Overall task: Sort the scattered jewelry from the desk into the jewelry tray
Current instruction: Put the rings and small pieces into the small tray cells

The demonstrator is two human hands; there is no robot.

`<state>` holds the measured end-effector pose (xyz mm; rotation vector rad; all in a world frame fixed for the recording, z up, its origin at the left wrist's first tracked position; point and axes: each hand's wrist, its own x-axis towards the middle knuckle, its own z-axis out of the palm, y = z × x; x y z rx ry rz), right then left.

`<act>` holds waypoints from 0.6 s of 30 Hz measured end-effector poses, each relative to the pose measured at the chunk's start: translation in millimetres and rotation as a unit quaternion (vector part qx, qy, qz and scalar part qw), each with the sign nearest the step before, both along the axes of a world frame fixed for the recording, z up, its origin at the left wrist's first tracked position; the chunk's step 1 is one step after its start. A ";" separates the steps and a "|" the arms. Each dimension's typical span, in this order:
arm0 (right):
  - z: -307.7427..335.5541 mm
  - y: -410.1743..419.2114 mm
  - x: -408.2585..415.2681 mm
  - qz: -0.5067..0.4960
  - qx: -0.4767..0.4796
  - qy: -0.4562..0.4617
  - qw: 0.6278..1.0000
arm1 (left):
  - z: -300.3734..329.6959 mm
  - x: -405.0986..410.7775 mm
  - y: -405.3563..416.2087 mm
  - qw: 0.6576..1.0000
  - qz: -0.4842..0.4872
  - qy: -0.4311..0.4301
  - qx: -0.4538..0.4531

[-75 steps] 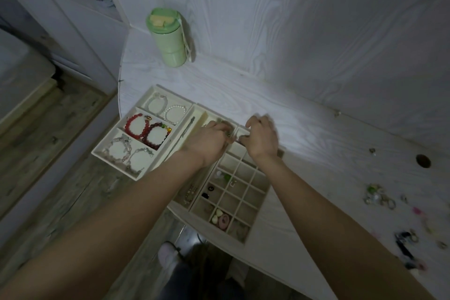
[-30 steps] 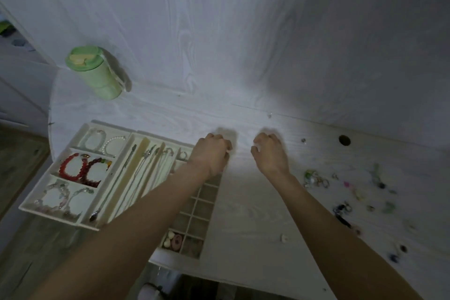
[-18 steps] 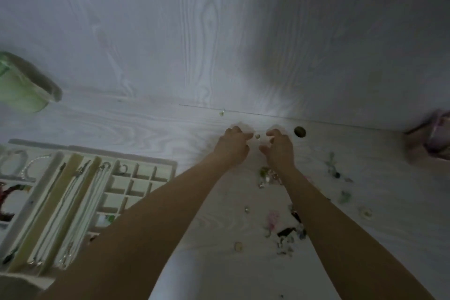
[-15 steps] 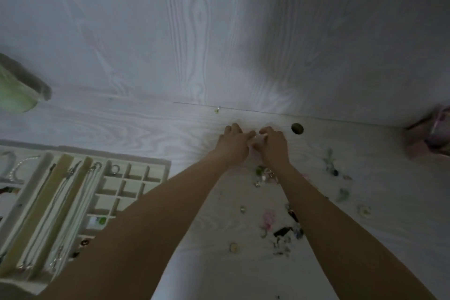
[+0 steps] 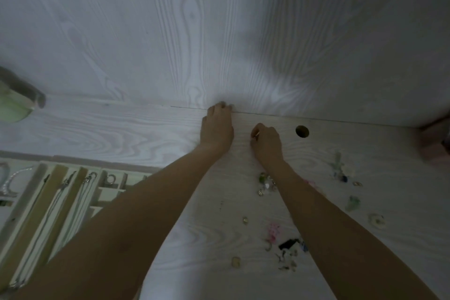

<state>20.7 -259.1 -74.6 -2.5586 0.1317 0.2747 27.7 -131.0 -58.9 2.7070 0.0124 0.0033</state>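
Observation:
The cream jewelry tray (image 5: 73, 162) lies at the lower left, with necklaces in its long slots and a ring in a small cell. Loose jewelry lies scattered on the white desk to the right: a ring cluster (image 5: 265, 184), a pink piece (image 5: 274, 230), a black piece (image 5: 288, 243) and greenish pieces (image 5: 353, 203). My left hand (image 5: 216, 129) reaches to the seam where desk meets wall, its fingertips covering whatever lies there. My right hand (image 5: 266, 141) is beside it with curled fingers, pinching a small pale piece at the thumb.
A green bottle (image 5: 14, 109) stands at the far left against the wall. A round cable hole (image 5: 302, 131) sits just right of my right hand. A pinkish object (image 5: 435, 139) is at the right edge. The wood-grain wall rises right behind the hands.
Both hands left the tray and moved right across the desk to the back edge. The left hand has stretched forward to the wall seam; the right hand has drawn back slightly, curled.

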 end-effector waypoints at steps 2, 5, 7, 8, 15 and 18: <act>1.4 4.9 0.2 0.010 -0.017 0.003 1.000 | -4.8 4.9 8.2 0.999 -0.007 0.025 0.041; 3.1 13.4 -3.0 0.021 -0.019 -0.003 1.000 | -11.2 5.1 16.0 0.996 -0.021 0.052 0.075; 5.2 17.8 -4.5 0.030 -0.020 0.000 0.999 | -13.2 3.7 20.4 0.993 -0.044 0.033 0.103; 5.9 19.0 -5.5 0.033 -0.022 0.000 0.999 | -13.8 2.1 22.3 0.992 -0.056 0.022 0.115; 6.9 27.7 -14.8 0.032 -0.028 -0.015 0.999 | -23.3 -16.1 35.7 0.989 -0.093 -0.020 0.117; 7.0 34.8 -18.6 0.040 0.002 -0.004 0.999 | -24.8 -18.5 39.3 0.996 -0.075 -0.012 0.055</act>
